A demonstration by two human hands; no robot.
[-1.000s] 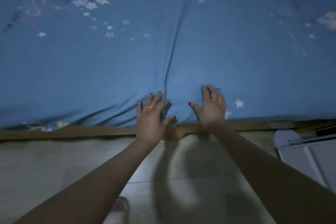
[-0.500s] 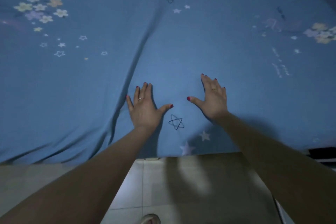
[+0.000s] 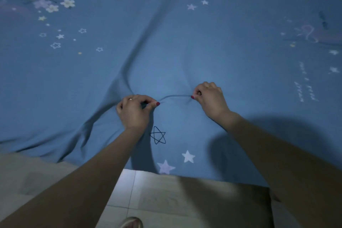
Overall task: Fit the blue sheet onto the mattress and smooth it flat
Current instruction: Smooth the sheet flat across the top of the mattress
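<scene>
The blue sheet (image 3: 203, 46), printed with stars and flowers, covers the mattress and fills most of the view. A long crease runs from the top centre down to my left hand, with more folds fanning toward the near left edge. My left hand (image 3: 134, 111) pinches the fabric between thumb and fingers. A short way to its right, my right hand (image 3: 210, 98) pinches the fabric as well. A thin raised ridge of cloth stretches between the two hands. The mattress itself is hidden under the sheet.
Pale floor tiles (image 3: 153, 200) lie below the sheet's near edge. A foot in a sandal (image 3: 131, 223) shows at the bottom centre. My arms cast dark shadows on the sheet at the right.
Both hands lay flat with spread fingers on the sheet before; now each has closed into a pinch on the fabric. The view has moved further over the bed.
</scene>
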